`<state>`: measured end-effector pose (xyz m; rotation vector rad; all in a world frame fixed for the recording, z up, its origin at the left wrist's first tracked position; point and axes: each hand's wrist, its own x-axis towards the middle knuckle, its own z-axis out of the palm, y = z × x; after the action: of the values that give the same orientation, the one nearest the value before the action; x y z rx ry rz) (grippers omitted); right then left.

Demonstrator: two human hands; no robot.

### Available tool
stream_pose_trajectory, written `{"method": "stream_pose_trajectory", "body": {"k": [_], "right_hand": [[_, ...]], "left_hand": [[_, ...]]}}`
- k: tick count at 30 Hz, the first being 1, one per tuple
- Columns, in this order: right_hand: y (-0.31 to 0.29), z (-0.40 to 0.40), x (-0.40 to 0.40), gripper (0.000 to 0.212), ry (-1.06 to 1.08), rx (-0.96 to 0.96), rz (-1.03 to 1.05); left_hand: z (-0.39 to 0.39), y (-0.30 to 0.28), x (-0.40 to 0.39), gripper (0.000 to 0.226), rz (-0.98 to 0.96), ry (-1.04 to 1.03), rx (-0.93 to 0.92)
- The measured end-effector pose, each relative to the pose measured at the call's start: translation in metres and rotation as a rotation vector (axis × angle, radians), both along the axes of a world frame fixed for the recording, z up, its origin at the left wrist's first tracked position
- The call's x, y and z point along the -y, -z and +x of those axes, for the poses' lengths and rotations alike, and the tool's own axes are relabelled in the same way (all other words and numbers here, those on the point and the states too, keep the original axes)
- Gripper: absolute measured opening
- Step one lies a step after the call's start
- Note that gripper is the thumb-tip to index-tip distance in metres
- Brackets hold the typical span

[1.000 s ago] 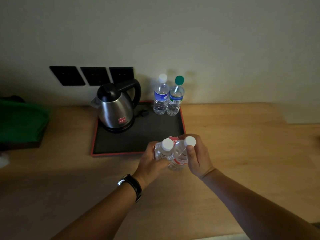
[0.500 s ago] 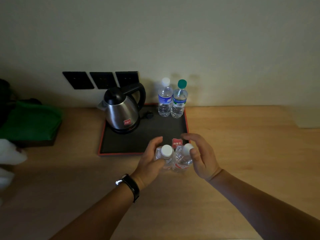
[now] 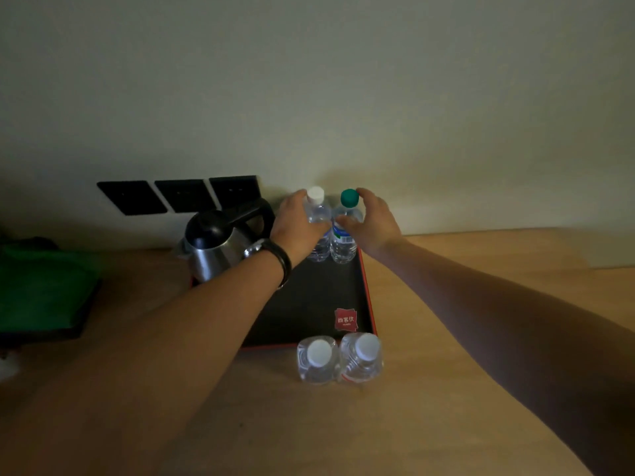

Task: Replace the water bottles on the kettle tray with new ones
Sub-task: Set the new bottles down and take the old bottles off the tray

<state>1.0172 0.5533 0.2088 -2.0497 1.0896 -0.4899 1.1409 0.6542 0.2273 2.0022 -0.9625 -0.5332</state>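
Two old water bottles stand at the back right of the black, red-rimmed kettle tray [image 3: 368, 297]. One is a white-capped bottle [image 3: 319, 214], the other a green-capped bottle [image 3: 343, 243]. My left hand [image 3: 297, 230] wraps the white-capped one from the left. My right hand [image 3: 374, 225] closes on the green-capped one, thumb in front and fingers behind the cap. Both bottles still rest on the tray. Two new white-capped bottles [image 3: 318, 360] [image 3: 360, 357] stand side by side on the wooden table just in front of the tray's near edge, with no hand on them.
A steel kettle [image 3: 213, 250] with a black lid sits at the tray's back left, under my left forearm. A red card [image 3: 346, 319] lies in the tray's near right corner. Black wall sockets [image 3: 182, 195] sit behind. A green bag [image 3: 41, 290] lies far left.
Both hands let go of the two new bottles, leaving them on the table, and reached forward to the old bottles at the back of the tray.
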Motion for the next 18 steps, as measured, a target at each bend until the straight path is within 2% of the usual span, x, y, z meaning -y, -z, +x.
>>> {"method": "stream_pose_trajectory", "body": {"k": [3, 6, 9, 12, 15, 18], "right_hand": [[0.009, 0.006, 0.008, 0.059, -0.011, 0.034, -0.008], [0.015, 0.007, 0.012, 0.046, 0.019, 0.060, 0.040], [0.017, -0.001, 0.010, 0.038, -0.005, 0.113, 0.053], [0.009, -0.020, 0.005, 0.035, -0.033, 0.219, 0.025], [-0.008, -0.052, -0.001, 0.030, 0.020, 0.342, -0.004], [-0.022, -0.098, -0.005, 0.028, 0.097, 0.380, -0.030]], "left_hand": [[0.004, 0.009, 0.016, 0.041, -0.017, -0.037, -0.113], [0.003, 0.015, 0.018, 0.033, -0.054, -0.100, -0.149], [0.000, 0.014, 0.013, 0.028, -0.055, -0.103, -0.103], [-0.011, 0.000, 0.004, 0.027, -0.104, -0.018, -0.058], [-0.030, -0.025, 0.004, 0.030, -0.150, 0.090, 0.043], [-0.061, -0.048, 0.014, 0.028, -0.147, 0.216, 0.132]]}}
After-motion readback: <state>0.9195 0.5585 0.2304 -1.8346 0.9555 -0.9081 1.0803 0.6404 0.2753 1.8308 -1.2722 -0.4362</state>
